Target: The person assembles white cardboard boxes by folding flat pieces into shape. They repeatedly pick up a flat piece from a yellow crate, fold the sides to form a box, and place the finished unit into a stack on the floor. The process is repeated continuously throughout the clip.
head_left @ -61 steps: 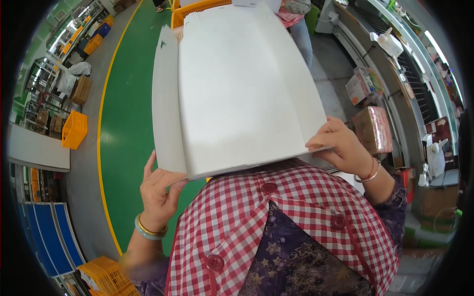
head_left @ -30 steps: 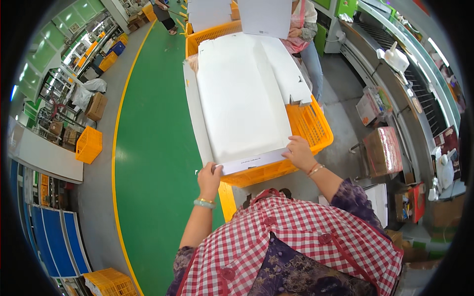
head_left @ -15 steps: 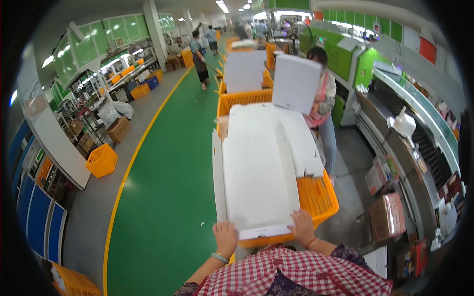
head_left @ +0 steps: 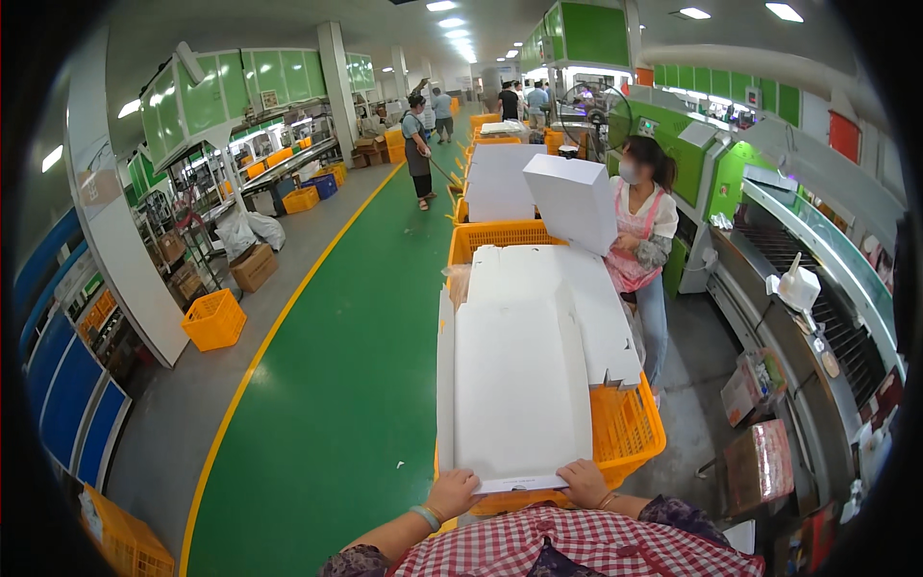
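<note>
A large white cardboard box blank (head_left: pixel 519 385) lies lengthwise in front of me, its long sides folded up. My left hand (head_left: pixel 454 493) grips the left corner of its near edge. At the right corner, my right hand (head_left: pixel 584 483) has its fingers bent over the same edge. The near flap (head_left: pixel 522 483) stands between my hands. Beneath and beyond it are more flat white blanks (head_left: pixel 604 327), resting on yellow plastic crates (head_left: pixel 625 428). My thumbs are mostly hidden.
A co-worker in a pink apron (head_left: pixel 639 236) stands at the right of the crates, beside a raised white box (head_left: pixel 574 204). A conveyor machine (head_left: pixel 817 279) runs along the right. A green walkway (head_left: pixel 336 385) lies left, with a yellow crate (head_left: pixel 213 319) beyond its line.
The view has lifted, so the scene sits differently in the picture. The white box by the co-worker has tilted, showing its side. My hands remain at the blank's near corners.
</note>
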### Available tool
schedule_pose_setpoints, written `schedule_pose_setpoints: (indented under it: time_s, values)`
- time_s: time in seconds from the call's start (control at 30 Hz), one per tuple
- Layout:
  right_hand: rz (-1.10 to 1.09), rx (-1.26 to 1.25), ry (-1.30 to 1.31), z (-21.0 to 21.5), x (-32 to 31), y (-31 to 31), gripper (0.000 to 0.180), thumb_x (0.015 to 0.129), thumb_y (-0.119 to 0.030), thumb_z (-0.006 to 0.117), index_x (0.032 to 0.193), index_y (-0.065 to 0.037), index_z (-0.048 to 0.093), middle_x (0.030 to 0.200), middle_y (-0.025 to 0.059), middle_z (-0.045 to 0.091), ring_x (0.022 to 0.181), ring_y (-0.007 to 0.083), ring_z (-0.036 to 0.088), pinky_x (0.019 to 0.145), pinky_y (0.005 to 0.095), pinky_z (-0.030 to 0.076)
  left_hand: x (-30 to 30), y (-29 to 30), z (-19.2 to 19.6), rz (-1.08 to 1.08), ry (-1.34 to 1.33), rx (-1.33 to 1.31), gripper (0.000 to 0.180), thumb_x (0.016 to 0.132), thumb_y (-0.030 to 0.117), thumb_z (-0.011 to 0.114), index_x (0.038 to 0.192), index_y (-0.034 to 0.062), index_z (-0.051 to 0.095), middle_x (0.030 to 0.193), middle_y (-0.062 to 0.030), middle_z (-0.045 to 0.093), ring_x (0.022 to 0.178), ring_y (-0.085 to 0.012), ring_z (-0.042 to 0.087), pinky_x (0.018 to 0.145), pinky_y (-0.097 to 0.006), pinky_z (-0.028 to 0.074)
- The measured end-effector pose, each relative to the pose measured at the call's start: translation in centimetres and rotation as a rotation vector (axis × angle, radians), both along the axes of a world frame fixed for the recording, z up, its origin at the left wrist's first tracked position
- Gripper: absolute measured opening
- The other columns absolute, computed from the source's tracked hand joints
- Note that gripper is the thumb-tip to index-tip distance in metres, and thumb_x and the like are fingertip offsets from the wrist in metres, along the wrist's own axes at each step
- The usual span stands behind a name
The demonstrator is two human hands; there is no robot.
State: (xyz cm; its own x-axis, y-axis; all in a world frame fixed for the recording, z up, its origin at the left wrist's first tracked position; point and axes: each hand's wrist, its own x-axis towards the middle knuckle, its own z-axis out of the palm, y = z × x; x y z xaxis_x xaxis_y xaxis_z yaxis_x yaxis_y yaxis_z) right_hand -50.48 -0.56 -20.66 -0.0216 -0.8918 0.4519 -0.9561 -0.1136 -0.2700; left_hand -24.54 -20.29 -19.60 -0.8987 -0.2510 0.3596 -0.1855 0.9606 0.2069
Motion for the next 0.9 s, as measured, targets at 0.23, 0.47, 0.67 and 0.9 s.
schedule_pose_setpoints:
  time_s: [0.23, 0.47, 0.67, 0.9]
  values:
    - [-0.09, 0.003, 0.042, -0.7, 0.1, -0.8, 0.018, 0.067, -0.022, 0.07, 0.073, -0.011, 0.056, 0.071, 0.0065, 0.054, 0.073, 0.0251, 0.055, 0.068, 0.0379, 0.04, 0.3, 0.3, -2.5, 0.058, -0.095, 0.001, 0.028, 0.076, 0.032, 0.068, 0.078, 0.0075, 0.053, 0.077, -0.0077, 0.053, 0.074, -0.0263, 0.057, 0.061, -0.037, 0.047]
    - [0.095, 0.098, 0.111, 2.1, -1.9, 0.7, 0.026, 0.066, -0.029, 0.073, 0.066, -0.01, 0.055, 0.068, 0.0059, 0.052, 0.072, 0.0247, 0.053, 0.068, 0.0377, 0.042, 0.3, 0.1, -2.3, 0.044, -0.072, 0.033, 0.028, 0.075, 0.032, 0.068, 0.077, 0.0081, 0.053, 0.076, -0.0084, 0.054, 0.073, -0.0276, 0.057, 0.06, -0.04, 0.046]
    - [0.111, 0.103, 0.201, 0.4, -2.3, 1.6, 0.029, 0.065, -0.032, 0.073, 0.068, -0.01, 0.055, 0.069, 0.0064, 0.052, 0.077, 0.0247, 0.052, 0.076, 0.0382, 0.041, -0.1, 0.4, -2.5, 0.076, -0.078, 0.037, 0.031, 0.074, 0.034, 0.069, 0.078, 0.0076, 0.053, 0.077, -0.0094, 0.055, 0.072, -0.0285, 0.058, 0.06, -0.04, 0.046]
    - [0.183, 0.083, 0.123, 0.2, -2.7, 3.5, 0.029, 0.071, -0.035, 0.071, 0.071, -0.009, 0.057, 0.072, 0.006, 0.053, 0.079, 0.0246, 0.052, 0.078, 0.0372, 0.042, 1.9, 0.0, -1.1, -0.05, -0.133, 0.147, 0.028, 0.076, 0.031, 0.069, 0.079, 0.0077, 0.055, 0.077, -0.0091, 0.056, 0.075, -0.0282, 0.058, 0.062, -0.039, 0.048]
